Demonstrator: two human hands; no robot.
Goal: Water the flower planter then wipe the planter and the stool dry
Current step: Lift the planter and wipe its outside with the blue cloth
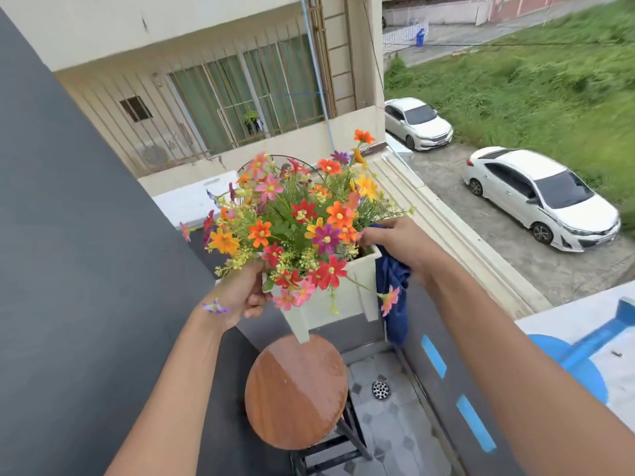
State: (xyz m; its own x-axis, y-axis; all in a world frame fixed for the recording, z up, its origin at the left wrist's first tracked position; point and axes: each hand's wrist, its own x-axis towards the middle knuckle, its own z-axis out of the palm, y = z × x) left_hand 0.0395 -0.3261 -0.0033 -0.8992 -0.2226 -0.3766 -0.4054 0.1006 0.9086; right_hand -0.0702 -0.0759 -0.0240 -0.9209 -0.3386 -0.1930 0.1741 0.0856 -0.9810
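Note:
A white square planter [338, 297] full of orange, red, pink and yellow flowers [299, 221] is held up in the air, tilted, above the stool. My left hand [240, 293] grips its left rim. My right hand [395, 245] presses a dark blue cloth [391, 286] against the planter's right side; the cloth hangs down below the hand. The round wooden stool [295, 393] stands beneath, its seat glistening with water on the right half, on dark metal legs.
I stand on a narrow balcony with a dark wall [86, 235] on the left and a dark railing wall [446, 372] on the right. A floor drain [380, 389] sits in the tiled floor by the stool. Below are parked white cars [539, 197].

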